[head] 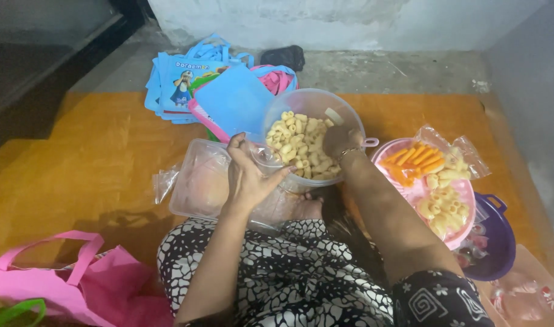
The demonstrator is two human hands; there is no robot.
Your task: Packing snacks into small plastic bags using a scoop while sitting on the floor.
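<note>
Nearest, black-and-white patterned lap [289, 272], with one pink bag [95, 284] at the left. Both forearms stretched forward over it. Left hand [250, 175] raised, fingers curled around the near rim of one clear round tub [343, 109], gripping it. Right hand [342, 140] plunged into the tub among pale tube-shaped snacks [301, 142], whether clenched or loose, cannot tell. Beside it, one clear plastic box [201, 181] to the left, one pink plate [464, 191] with bagged snacks and one purple bowl [501, 236] to the right. Beyond, one blue lid [234, 100], blue bags [174, 79].
</note>
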